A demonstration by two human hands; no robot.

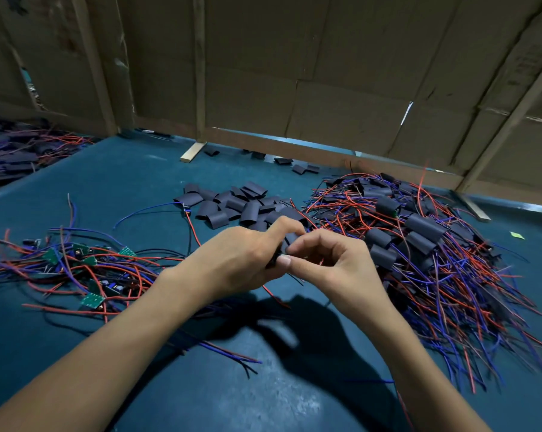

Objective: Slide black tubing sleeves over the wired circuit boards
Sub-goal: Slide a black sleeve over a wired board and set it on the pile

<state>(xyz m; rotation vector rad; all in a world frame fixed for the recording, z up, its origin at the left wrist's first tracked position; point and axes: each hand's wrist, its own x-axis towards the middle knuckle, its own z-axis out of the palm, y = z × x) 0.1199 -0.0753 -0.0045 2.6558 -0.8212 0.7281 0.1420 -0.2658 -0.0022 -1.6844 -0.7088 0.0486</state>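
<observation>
Both hands meet mid-counter — my left hand [247, 257] grips a black tubing sleeve [286, 244], long axis tilted up-right, while right hand [332, 260] fingers pinch its lower mouth, where the wired board should enter — board itself hidden.

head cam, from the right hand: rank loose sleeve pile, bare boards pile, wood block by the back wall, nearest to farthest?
From the right hand:
1. Loose sleeve pile, just behind the hands, mid-table.
2. Bare boards pile, off to the left, past the left hand.
3. Wood block, far back at the cardboard wall.
</observation>
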